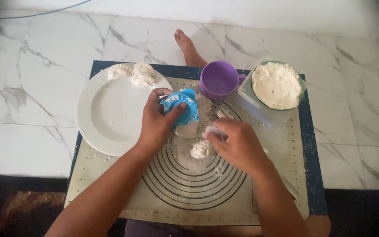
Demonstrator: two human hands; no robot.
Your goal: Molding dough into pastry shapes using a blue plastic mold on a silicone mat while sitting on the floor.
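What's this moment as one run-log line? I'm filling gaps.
left hand: holds closed blue dumpling press | right hand: pinches dough bit | plate: three dumplings

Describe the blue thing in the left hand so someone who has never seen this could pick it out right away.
Start at the beige pastry mat with dark concentric rings on the marble floor. Near its top centre, between the round white plate and the purple plastic cup, the left hand holds a small blue plastic dumpling press folded shut. It is the only blue, scallop-edged thing there.
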